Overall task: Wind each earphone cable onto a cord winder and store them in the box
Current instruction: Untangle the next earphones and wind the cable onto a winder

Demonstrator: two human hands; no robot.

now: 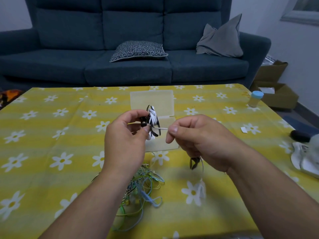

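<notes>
- Box (151, 100): I see one translucent box, open, on the counter (51, 135) just beyond both hands. Its lid stands upright at the far side. The hands cover most of the tray, so I cannot tell what it contains.
- Left hand (124, 140): its fingers and thumb are clenched around one black cord winder (143, 121), held above the box tray.
- White cable (152, 116): several turns are wound on that winder. One strand runs taut from it to the right.
- Right hand (198, 140): thumb and forefinger are pinching the taut strand, and the other fingers are curled. The cable's free length hangs below this hand to a blurred white end near the counter.
- Second winder (194, 163): one more black winder lies on the counter under the right hand, partly hidden. Winders counted: two.
- Cable pile (143, 187): one tangled heap of green, blue, yellow and dark cables lies on the counter near the forearms. I cannot count the separate sets.
- Bottle (256, 99): one, with a blue cap, stands upright at the far right counter edge.
- Sofa (120, 66): one, behind the counter, carrying two cushions.
</notes>
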